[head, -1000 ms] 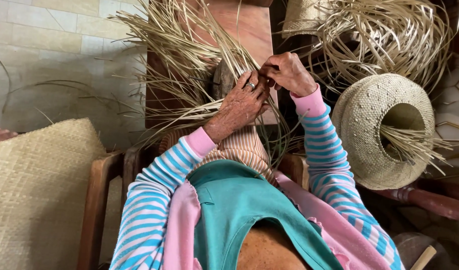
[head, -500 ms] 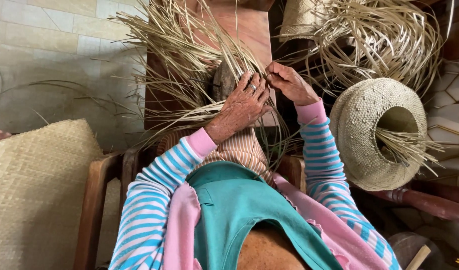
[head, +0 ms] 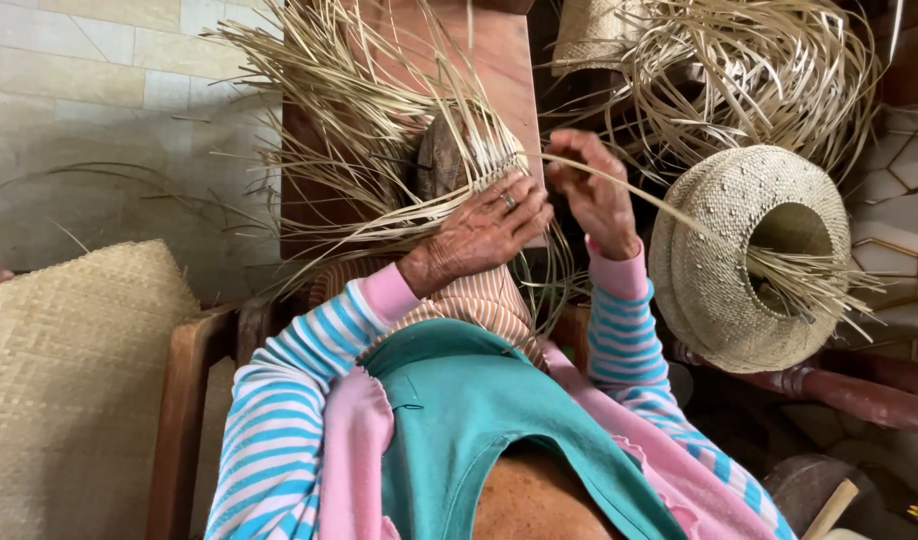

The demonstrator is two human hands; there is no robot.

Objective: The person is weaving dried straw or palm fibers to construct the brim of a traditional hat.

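left hand is pressing flat, fingers spread, on the half-woven straw piece on my lap; right hand is pinching one long straw strand and drawing it out taut to the right; i'm judging this as mid-weave, and next i'm needing to tuck that strand through; woven hat is sitting to the right, woven mat to the left.

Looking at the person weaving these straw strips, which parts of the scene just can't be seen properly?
Head view, all of it:
- The woven piece: its underside, covered by the left hand and loose strips.
- The right hand fingertips: turned away, so the grip on the long strip is unclear.
- The finished basket interior: dark.
- The strip bundle: cut by the top edge.
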